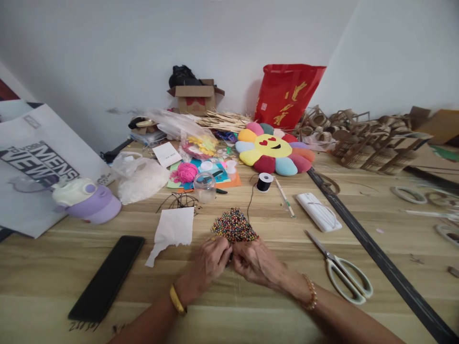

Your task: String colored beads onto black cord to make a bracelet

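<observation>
From here I see a brown cardboard box point(184, 103) at the wall, flaps spread, with a crumpled black bundle point(182, 76) rising from it. The clear plastic jar point(204, 196) has dark shapes showing through, and I can't tell whether they lie inside or behind. A clear plastic bag point(172, 123) covers yellow and pink pieces, and I can't see into the tall red bag point(289, 93). The loose heap of multicoloured small beads point(234, 225) sits on the wood-grained table point(287, 310), its near edge hidden by my hands. My left hand point(214, 253) and right hand point(256, 262) are both curled, fingertips almost meeting; whatever they pinch is too covered to tell. Black cord from the white spool point(264, 182) runs down to the heap. Pale-handled scissors point(342, 272) lie beyond my right forearm, a black flat phone point(107, 279) to the left; the white paper bag point(32, 191) is cut off by the view's left edge.
</observation>
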A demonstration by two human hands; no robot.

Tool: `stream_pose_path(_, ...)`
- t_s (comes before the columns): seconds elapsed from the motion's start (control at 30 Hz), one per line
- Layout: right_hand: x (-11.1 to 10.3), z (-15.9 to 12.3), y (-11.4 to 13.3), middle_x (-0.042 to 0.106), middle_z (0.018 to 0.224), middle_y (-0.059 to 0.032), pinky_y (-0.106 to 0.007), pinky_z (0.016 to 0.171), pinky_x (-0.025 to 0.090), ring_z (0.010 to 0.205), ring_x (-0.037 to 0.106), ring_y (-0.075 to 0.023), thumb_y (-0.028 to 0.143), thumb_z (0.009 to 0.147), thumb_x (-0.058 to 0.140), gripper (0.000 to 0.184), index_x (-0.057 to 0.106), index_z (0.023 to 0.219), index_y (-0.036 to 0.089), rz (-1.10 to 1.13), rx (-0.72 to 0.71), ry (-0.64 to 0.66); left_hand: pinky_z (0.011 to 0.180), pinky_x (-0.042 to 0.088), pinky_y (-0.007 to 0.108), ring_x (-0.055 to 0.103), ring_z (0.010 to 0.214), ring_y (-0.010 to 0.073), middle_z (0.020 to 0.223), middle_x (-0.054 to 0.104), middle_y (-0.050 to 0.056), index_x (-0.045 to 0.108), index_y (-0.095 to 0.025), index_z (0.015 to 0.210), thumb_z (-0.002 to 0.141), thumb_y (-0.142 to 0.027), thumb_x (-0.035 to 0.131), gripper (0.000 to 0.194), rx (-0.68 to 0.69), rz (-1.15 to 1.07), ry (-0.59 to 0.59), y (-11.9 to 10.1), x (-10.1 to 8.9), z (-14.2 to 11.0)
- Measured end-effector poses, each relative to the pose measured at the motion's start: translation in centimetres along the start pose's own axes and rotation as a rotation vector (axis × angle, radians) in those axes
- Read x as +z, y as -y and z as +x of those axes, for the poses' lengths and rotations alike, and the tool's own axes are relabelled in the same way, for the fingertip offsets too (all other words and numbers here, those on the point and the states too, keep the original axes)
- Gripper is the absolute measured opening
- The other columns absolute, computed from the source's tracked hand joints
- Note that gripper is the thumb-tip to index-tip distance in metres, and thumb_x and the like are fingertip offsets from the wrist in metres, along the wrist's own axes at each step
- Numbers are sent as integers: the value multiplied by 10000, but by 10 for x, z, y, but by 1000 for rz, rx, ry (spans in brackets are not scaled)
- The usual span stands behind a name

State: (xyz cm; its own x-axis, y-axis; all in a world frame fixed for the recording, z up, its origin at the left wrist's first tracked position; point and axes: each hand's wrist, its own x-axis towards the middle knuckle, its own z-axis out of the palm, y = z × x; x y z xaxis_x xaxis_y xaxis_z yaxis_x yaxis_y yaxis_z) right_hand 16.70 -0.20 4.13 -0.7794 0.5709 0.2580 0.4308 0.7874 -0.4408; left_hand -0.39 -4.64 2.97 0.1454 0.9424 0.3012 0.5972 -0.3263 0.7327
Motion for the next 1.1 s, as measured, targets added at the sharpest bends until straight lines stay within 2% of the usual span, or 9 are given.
stream_pose_path(0.07,4,1,-1,489,520,33,-255,498,197,458,322,-76,79,699,486,139,483,596,173,72,27,-16,675,348,317,460,608,191,620,493,8,453,-219,637,874,-178,486,243,71,46,-40,-1,0,2)
stream_pose_path(0.23,4,3,0,407,505,62,-211,469,205,462,282,-61,65,696,473,172,438,567,174,249,105,-4,709,380,328,467,576,184,582,466,-11,441,-224,647,872,-137,491,246,178,151,-145,0,3,5)
stream_pose_path(0.4,4,3,0,365,521,75,-204,471,196,480,277,-60,48,685,466,179,403,578,177,296,96,1,749,450,337,456,510,156,552,451,-41,426,-213,682,924,-98,379,272,360,405,-201,0,4,6)
stream_pose_path(0.53,4,2,1,374,533,73,-210,477,198,479,285,-58,48,692,457,183,384,591,181,310,100,2,785,475,337,461,493,139,546,459,-47,423,-206,689,931,-81,376,276,395,526,-202,-2,2,6)
stream_pose_path(0.67,0,2,6,361,534,74,-214,476,193,473,282,-57,48,700,446,184,378,596,183,310,99,14,800,467,338,449,489,129,545,448,-51,422,-203,666,932,-97,386,288,383,472,-218,-1,2,6)
stream_pose_path(0.77,-4,2,11,365,529,70,-207,470,202,470,293,-58,63,725,443,180,385,602,182,316,104,-3,670,450,282,463,524,133,560,458,-36,415,-203,633,934,-191,407,301,240,246,-201,0,0,6)
stream_pose_path(0.83,-8,2,15,401,547,57,-208,479,227,479,318,-66,94,773,447,175,416,623,178,292,74,-29,566,401,242,463,539,130,579,464,-29,431,-199,636,933,-299,425,313,41,15,-154,-3,-2,6)
stream_pose_path(0.93,-16,2,19,505,641,14,-227,515,271,531,384,-90,129,841,446,153,497,702,171,182,-27,-61,546,391,226,459,568,123,605,451,-34,457,-187,657,884,-468,494,363,-229,-356,-74,-8,-7,9)
stream_pose_path(1.1,-33,1,21,574,811,-39,-239,558,337,686,516,-137,152,923,418,166,579,890,180,16,-96,-41,455,376,213,448,502,99,632,461,-36,496,-165,687,795,-576,594,436,-422,-878,78,-8,-7,12)
